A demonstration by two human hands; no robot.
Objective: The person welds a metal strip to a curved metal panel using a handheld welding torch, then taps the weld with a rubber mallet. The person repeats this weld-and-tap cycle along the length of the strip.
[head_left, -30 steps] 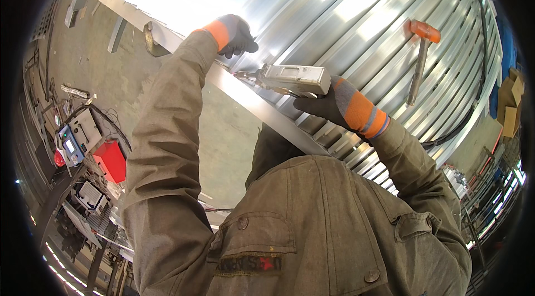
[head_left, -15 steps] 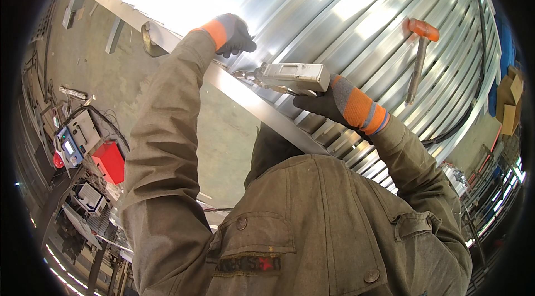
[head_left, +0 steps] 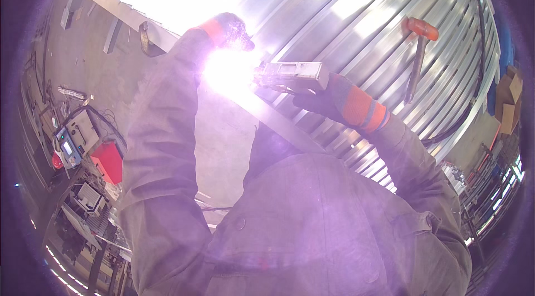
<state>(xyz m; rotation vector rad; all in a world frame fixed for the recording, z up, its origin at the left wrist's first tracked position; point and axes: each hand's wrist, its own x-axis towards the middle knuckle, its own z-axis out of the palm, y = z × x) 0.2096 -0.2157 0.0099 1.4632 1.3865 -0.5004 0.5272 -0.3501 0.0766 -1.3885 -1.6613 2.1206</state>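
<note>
My right hand, in a dark glove with an orange and grey cuff, is wrapped round a boxy silver welding torch. A blinding white-violet glare burns at the torch's tip, on the edge of the metal frame. The glare hides the tip and the spot it meets. Just above the glare, my gloved left hand rests at the edge of the ribbed metal panel with its fingers curled closed. Whatever is in those fingers, if anything, cannot be made out.
An orange-headed hammer lies on the panel to the right. A black cable runs along the panel's far right side. On the floor at left are a red box and a machine with a screen. Cardboard boxes stand far right.
An intense light has flared up at the torch's tip, washing the view violet. The torch has shifted very slightly left and up; my left hand has barely moved.
</note>
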